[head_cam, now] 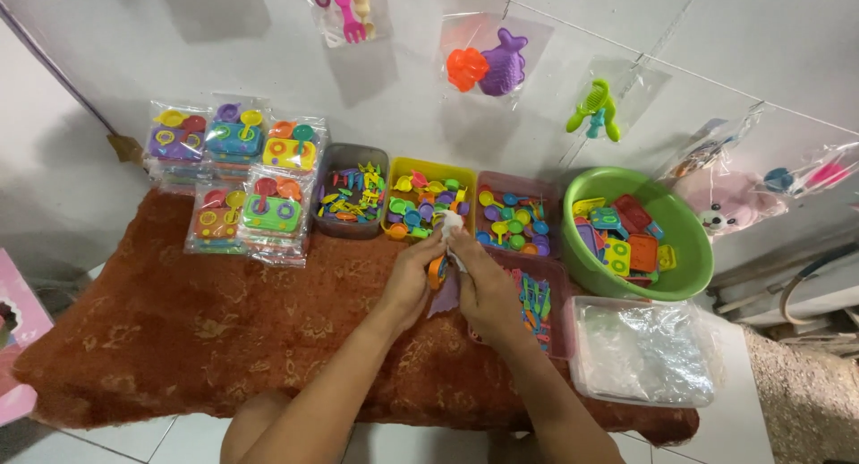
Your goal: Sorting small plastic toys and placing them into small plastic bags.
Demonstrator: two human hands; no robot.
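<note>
Fingers [436, 249] of both our hands pinch a clear bag [449, 224] with orange toy [437, 270]; loose grip could spill pieces onto tabletop [179, 321].

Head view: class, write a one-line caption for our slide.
Both hands, left hand and right hand, hold small orange and purple plastic toy pieces above a rust-brown patterned cloth.
</note>
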